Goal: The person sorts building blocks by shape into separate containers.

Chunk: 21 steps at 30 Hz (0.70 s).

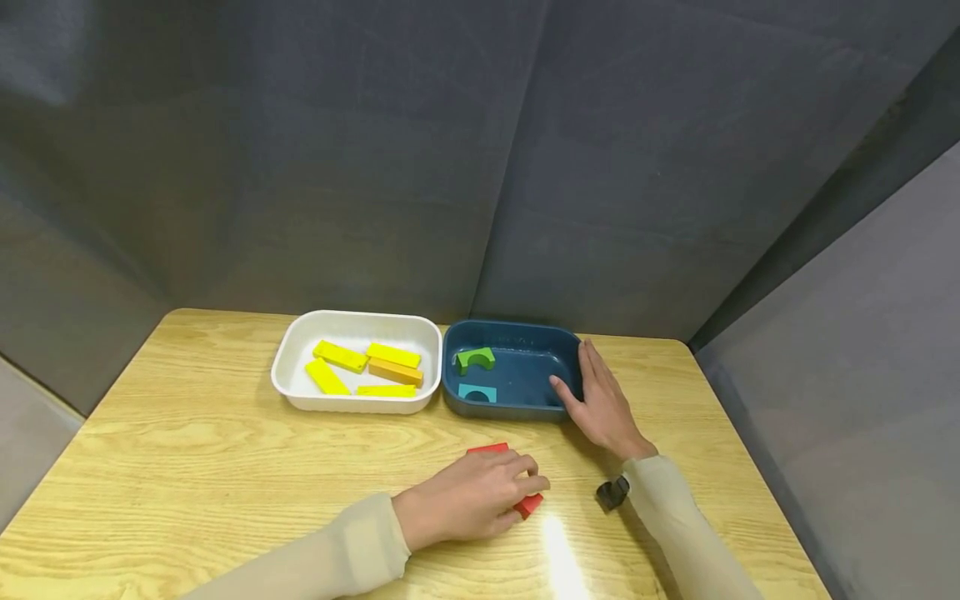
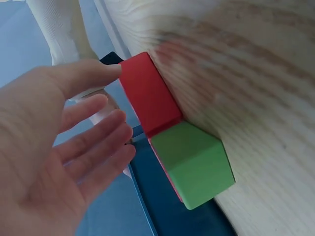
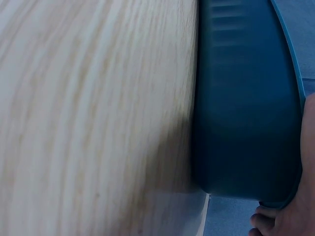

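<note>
Left hand (image 1: 468,500) lies over a red block (image 1: 501,475) on the table (image 1: 187,467), near the front edge and in front of the blue tray (image 1: 517,346). From the head view the fingers curve loosely over the block's top. The left wrist view shows them spread and fairly straight, thumb tip touching the block's end, the other fingers (image 2: 98,142) close beside it but not wrapped around it. A green block (image 2: 194,164) sits right against the red one in that view; in the head view the hand hides it.

Right hand (image 1: 600,400) rests on the blue tray's right rim, fingers straight along the outside wall, thumb hooked over the rim into the tray. The right wrist view shows only the tray's outer wall (image 3: 246,113) and a fingertip at the lower edge.

Blue tray holds 2 arch pieces: 1 green (image 1: 475,358), 1 teal (image 1: 477,392), both at its left end.

White tray (image 1: 300,350) stands touching the blue tray's left side. It holds 5 flat bars: 4 yellow, 1 orange (image 1: 395,372).

A small black object (image 1: 612,492) lies by the right wrist; cannot tell what it is.
</note>
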### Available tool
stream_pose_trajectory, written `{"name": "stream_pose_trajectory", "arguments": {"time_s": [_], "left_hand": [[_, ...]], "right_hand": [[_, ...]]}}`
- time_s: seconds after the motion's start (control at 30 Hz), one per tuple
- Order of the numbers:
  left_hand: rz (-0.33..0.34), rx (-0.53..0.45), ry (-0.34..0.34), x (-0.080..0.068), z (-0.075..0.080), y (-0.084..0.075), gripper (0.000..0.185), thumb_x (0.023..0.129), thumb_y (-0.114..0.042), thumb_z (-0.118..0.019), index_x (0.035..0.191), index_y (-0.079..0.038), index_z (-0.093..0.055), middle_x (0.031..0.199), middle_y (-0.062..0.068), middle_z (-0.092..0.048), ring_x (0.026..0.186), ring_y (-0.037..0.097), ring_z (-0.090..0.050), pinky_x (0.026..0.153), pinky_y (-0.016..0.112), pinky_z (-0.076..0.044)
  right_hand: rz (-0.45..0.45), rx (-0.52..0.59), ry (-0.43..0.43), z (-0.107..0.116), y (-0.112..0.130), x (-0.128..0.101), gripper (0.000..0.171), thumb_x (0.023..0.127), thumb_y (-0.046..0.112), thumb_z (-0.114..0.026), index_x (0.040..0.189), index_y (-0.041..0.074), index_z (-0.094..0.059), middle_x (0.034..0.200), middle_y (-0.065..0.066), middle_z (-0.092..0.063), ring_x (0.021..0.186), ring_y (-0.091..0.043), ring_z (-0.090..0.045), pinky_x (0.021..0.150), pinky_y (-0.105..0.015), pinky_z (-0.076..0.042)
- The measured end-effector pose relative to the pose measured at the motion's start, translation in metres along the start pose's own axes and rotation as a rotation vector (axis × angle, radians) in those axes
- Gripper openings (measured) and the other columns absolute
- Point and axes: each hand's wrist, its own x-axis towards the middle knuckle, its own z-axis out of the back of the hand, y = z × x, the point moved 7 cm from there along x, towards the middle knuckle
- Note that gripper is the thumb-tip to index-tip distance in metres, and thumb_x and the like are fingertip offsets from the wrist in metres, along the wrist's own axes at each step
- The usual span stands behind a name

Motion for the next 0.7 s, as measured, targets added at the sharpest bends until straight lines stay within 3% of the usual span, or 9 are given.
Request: {"name": "stream_pose_trajectory", "arguments": {"time_s": [0.3,0.7], "left_hand": [[0.009,-0.027,0.078,0.002,-0.011,0.001,0.043,0.1,-0.023,-0.079,0.141,-0.023,-0.068,0.127,-0.005,-0.068,0.112,0.008,-0.065,0.097,0.02,-0.056],[-0.027,0.076,0.058,0.007,-0.016,-0.002,0.031,0.101,-0.021,-0.078,0.131,-0.025,-0.073,0.117,-0.008,-0.069,0.106,0.007,-0.065,0.092,0.018,-0.056]], "right_hand": [[0.003,0.006,-0.007,0.0,0.001,0.001,0.093,0.11,0.06,-0.047,0.171,-0.001,-0.011,0.179,-0.022,-0.009,0.163,-0.044,-0.014,0.13,-0.064,-0.016],[0.001,0.016,-0.012,0.001,0.002,0.0,0.094,0.11,0.06,-0.047,0.171,-0.002,-0.011,0.179,-0.02,-0.006,0.163,-0.045,-0.014,0.13,-0.066,-0.017]]}}
